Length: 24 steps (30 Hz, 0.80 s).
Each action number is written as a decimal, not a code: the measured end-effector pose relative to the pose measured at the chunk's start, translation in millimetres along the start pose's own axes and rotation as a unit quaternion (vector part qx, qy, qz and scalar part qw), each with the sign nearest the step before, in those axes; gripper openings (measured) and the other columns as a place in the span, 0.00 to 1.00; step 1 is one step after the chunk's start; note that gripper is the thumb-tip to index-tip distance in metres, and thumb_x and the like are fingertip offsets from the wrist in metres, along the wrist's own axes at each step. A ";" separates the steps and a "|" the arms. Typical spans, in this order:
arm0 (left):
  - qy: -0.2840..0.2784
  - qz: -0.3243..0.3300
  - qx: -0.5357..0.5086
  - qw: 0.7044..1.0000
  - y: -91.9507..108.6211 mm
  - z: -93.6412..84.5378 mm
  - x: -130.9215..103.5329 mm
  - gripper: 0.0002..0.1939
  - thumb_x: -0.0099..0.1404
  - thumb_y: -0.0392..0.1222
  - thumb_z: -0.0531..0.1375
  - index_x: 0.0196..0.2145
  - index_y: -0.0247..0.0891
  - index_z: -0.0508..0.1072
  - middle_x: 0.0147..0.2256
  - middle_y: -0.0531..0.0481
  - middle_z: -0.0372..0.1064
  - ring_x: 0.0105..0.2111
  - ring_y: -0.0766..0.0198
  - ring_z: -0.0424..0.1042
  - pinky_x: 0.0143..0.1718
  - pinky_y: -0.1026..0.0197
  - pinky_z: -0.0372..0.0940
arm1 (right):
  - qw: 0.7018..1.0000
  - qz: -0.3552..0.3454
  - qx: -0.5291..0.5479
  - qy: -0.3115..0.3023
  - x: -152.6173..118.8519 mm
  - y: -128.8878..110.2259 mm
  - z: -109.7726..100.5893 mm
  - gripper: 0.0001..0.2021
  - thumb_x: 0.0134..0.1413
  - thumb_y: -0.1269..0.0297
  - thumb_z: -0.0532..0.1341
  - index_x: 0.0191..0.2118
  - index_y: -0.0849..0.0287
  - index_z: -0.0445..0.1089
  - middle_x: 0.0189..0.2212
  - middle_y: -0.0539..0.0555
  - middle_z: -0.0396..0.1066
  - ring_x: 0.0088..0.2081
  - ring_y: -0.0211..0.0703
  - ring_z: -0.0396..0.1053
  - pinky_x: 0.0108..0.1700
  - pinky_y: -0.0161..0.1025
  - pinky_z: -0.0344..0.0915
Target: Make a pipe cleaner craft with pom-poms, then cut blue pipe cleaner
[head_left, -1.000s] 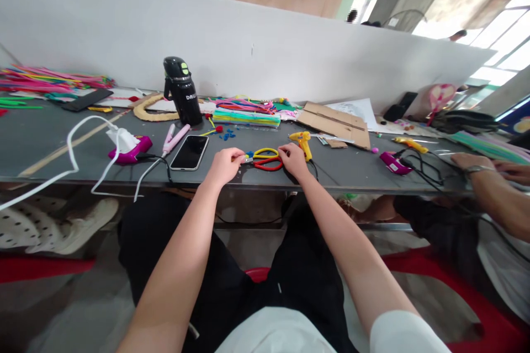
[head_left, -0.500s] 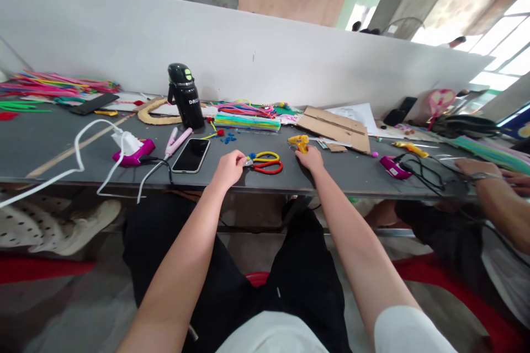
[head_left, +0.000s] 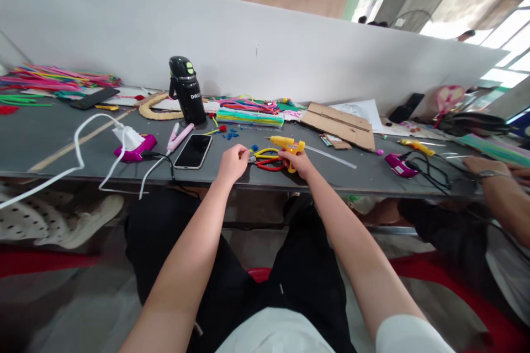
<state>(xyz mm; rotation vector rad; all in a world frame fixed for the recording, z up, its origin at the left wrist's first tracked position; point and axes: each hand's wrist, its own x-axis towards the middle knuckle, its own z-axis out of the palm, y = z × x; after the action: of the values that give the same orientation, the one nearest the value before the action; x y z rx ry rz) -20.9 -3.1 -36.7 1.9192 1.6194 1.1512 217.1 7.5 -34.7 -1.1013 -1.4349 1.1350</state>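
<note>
My right hand [head_left: 297, 162] is wrapped round the grip of a yellow hot glue gun [head_left: 285, 144], its nozzle pointing left. A long clear glue stick [head_left: 331, 156] reaches out behind the gun. My left hand [head_left: 234, 162] is closed in a pinch just left of the gun, and whatever lies in its fingers is hidden. Between both hands, scissors [head_left: 262, 153] with yellow and red handles lie on the grey table, partly covered by the right hand. A small blue fuzzy bit [head_left: 254, 148] shows beside the left fingertips, and blue scraps [head_left: 232, 133] lie behind.
Left of me are a phone [head_left: 194, 151], a pink tool with a white cord [head_left: 179, 137], a magenta power adapter [head_left: 136, 149] and a black bottle [head_left: 188, 91]. Pipe cleaners [head_left: 248, 117] and cardboard [head_left: 339, 124] line the back. At right, a co-worker's hand [head_left: 484, 166] rests near cables.
My right hand has lifted the glue gun and brought it left and nearer, over the scissors' handles. The left hand stays pinched in nearly the same place. The view has shifted slightly.
</note>
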 end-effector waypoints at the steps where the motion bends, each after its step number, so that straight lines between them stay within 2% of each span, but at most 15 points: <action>1: 0.006 -0.001 -0.001 1.000 0.0 1.0 -0.3 0.11 0.65 0.48 0.57 0.35 0.41 0.75 0.35 0.45 0.77 0.36 0.56 0.74 0.40 0.58 0.64 | 1.000 0.000 0.002 0.005 -0.5 1.0 1.1 0.15 0.43 0.52 0.69 0.24 0.58 0.68 0.17 0.47 0.64 0.19 0.33 0.58 0.23 0.35 0.57; 6: 0.032 0.002 0.009 0.999 3.9 6.0 -4.0 0.12 0.66 0.49 0.56 0.36 0.40 0.76 0.36 0.44 0.77 0.38 0.56 0.74 0.41 0.58 0.63 | 1.000 -0.008 -0.015 -0.016 -3.8 3.8 0.9 0.15 0.41 0.54 0.71 0.31 0.59 0.74 0.25 0.50 0.73 0.22 0.34 0.61 0.26 0.35 0.60; 13: 0.048 -0.013 0.032 0.998 8.1 8.1 -7.5 0.14 0.67 0.51 0.56 0.38 0.41 0.77 0.38 0.44 0.78 0.39 0.55 0.73 0.40 0.60 0.62 | 0.997 -0.019 -0.069 -0.020 -3.2 5.5 5.1 0.10 0.46 0.57 0.66 0.27 0.58 0.73 0.22 0.49 0.70 0.21 0.35 0.60 0.25 0.36 0.61; 17: 0.044 -0.024 0.049 0.998 8.1 8.3 -7.4 0.17 0.67 0.54 0.55 0.39 0.42 0.78 0.37 0.45 0.78 0.38 0.55 0.73 0.35 0.60 0.60 | 0.996 -0.027 -0.082 -0.007 -2.3 8.3 7.8 0.06 0.44 0.61 0.65 0.27 0.57 0.72 0.22 0.49 0.70 0.24 0.37 0.63 0.28 0.36 0.63; 24: 0.047 -0.035 0.088 0.994 8.9 11.0 -7.3 0.16 0.69 0.53 0.53 0.40 0.44 0.77 0.38 0.47 0.78 0.39 0.56 0.73 0.33 0.62 0.57 | 0.996 -0.009 -0.088 -0.003 -0.8 10.6 8.8 0.06 0.43 0.61 0.64 0.27 0.58 0.70 0.21 0.48 0.67 0.24 0.36 0.63 0.27 0.34 0.62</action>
<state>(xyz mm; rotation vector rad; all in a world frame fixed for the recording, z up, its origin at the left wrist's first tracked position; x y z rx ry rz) -6.8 -9.9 -39.3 1.9234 1.8788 1.1184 209.4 7.4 -46.2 -1.2058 -1.5685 1.0147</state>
